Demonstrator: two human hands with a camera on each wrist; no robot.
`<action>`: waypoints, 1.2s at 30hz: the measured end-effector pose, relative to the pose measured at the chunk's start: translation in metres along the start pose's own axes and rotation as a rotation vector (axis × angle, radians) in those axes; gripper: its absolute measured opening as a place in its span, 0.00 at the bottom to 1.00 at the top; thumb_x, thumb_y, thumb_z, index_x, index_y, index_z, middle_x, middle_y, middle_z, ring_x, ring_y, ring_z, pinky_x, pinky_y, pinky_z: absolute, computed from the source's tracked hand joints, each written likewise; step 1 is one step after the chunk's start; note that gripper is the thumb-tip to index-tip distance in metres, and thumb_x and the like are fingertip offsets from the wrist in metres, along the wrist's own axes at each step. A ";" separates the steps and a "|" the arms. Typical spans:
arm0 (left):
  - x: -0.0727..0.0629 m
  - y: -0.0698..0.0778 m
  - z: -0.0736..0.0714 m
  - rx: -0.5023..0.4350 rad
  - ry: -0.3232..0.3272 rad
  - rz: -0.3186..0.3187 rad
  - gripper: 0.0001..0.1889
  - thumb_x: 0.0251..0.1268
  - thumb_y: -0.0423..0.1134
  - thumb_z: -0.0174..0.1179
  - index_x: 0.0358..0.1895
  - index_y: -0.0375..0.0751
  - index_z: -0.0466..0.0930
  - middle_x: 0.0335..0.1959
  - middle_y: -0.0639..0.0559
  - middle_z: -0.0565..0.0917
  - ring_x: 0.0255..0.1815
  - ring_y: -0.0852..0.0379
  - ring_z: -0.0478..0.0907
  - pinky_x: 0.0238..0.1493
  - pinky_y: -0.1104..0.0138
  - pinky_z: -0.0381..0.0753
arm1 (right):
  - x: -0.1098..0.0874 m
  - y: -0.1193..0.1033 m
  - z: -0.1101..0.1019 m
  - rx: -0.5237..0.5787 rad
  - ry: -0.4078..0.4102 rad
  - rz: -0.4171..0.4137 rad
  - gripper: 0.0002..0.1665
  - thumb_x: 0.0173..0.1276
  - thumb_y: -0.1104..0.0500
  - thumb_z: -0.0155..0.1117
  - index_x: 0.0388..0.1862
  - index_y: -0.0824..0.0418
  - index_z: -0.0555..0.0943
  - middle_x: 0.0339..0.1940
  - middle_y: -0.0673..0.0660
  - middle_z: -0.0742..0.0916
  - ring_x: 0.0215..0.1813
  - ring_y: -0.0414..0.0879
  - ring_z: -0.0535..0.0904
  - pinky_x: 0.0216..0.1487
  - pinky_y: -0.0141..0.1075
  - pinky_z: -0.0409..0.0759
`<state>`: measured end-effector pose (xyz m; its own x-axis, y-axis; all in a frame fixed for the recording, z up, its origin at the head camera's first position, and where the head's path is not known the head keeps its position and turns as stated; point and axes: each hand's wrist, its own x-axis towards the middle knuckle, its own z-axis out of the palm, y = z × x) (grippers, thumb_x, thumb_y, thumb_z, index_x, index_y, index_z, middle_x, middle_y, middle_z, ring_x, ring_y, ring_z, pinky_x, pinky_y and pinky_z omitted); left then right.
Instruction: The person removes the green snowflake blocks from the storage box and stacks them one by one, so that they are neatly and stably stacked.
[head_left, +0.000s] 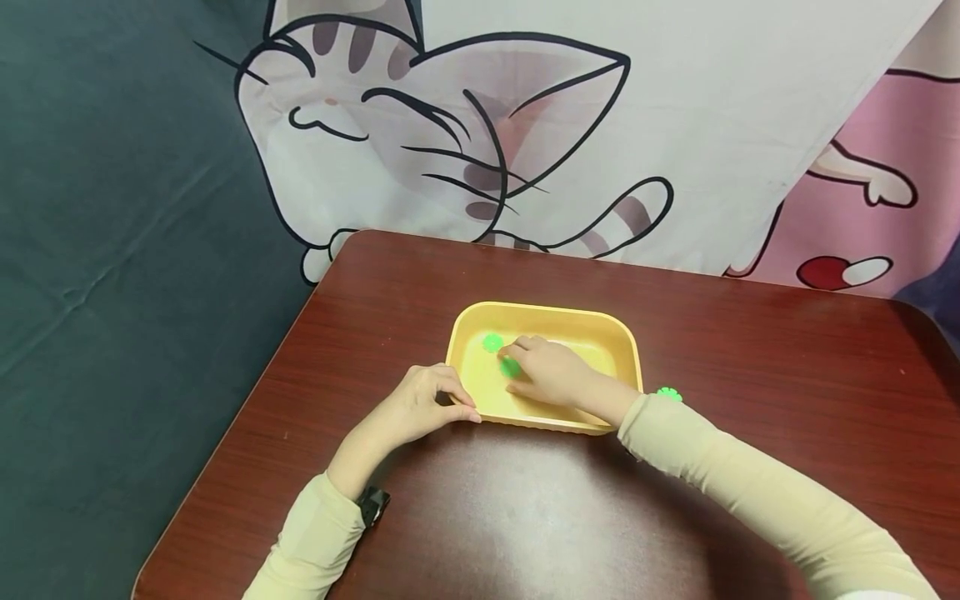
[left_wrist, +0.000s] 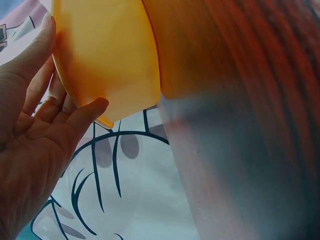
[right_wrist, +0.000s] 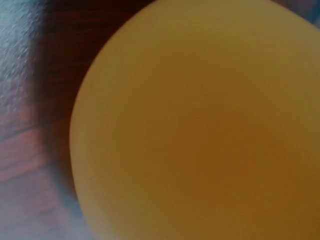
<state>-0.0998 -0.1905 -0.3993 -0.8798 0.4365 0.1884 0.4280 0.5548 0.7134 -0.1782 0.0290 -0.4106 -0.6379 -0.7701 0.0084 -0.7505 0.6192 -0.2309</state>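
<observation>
A yellow plastic tray (head_left: 551, 425) stands on the table. My left hand (head_left: 417, 404) grips its near left corner, thumb on the near side; the left wrist view shows the fingers (left_wrist: 90, 112) around the rim. Inside the tray, my right hand (head_left: 553, 371) reaches down with bent fingers and holds a small green notched disc (head_left: 510, 367) between fingers and thumb. Just beyond the fingertips, another green notched disc (head_left: 492, 342) lies on the tray floor. In the right wrist view the tray wall (right_wrist: 200, 125) fills most of the picture and hides the hand.
A further green notched disc (head_left: 669, 393) lies on the table to the right of the tray, partly behind the right sleeve (head_left: 697, 442). The dark red wooden table (head_left: 787, 350) has rounded corners. Behind it hangs a cloth (head_left: 712, 125) printed with a cartoon cat.
</observation>
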 end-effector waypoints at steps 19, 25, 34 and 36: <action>0.001 -0.001 0.000 0.001 0.007 0.009 0.06 0.43 0.43 0.73 0.25 0.47 0.88 0.23 0.61 0.79 0.29 0.65 0.75 0.31 0.71 0.74 | 0.002 0.003 0.011 0.211 0.062 0.078 0.21 0.59 0.56 0.69 0.46 0.69 0.77 0.39 0.58 0.78 0.40 0.49 0.72 0.47 0.41 0.73; 0.001 0.000 0.001 -0.011 0.003 -0.010 0.06 0.43 0.43 0.73 0.25 0.47 0.87 0.23 0.61 0.79 0.30 0.65 0.75 0.32 0.69 0.75 | 0.000 0.004 0.012 0.195 0.065 0.093 0.20 0.59 0.56 0.69 0.44 0.69 0.78 0.37 0.58 0.78 0.39 0.48 0.73 0.46 0.40 0.74; 0.001 0.000 0.001 -0.018 -0.004 -0.033 0.07 0.44 0.43 0.73 0.25 0.47 0.88 0.24 0.62 0.80 0.30 0.65 0.74 0.31 0.70 0.74 | 0.002 0.009 0.015 0.240 0.040 0.094 0.21 0.59 0.55 0.69 0.44 0.68 0.77 0.40 0.58 0.78 0.42 0.49 0.73 0.48 0.41 0.74; 0.001 -0.001 0.001 -0.015 -0.005 -0.037 0.07 0.44 0.44 0.73 0.25 0.48 0.88 0.24 0.62 0.80 0.30 0.65 0.74 0.31 0.71 0.73 | 0.003 0.009 0.015 0.255 0.043 0.096 0.20 0.59 0.56 0.69 0.44 0.68 0.76 0.40 0.58 0.78 0.43 0.49 0.73 0.49 0.41 0.74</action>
<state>-0.1007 -0.1898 -0.4001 -0.8937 0.4199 0.1584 0.3924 0.5600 0.7296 -0.1839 0.0303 -0.4270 -0.7148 -0.6992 0.0143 -0.6219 0.6262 -0.4702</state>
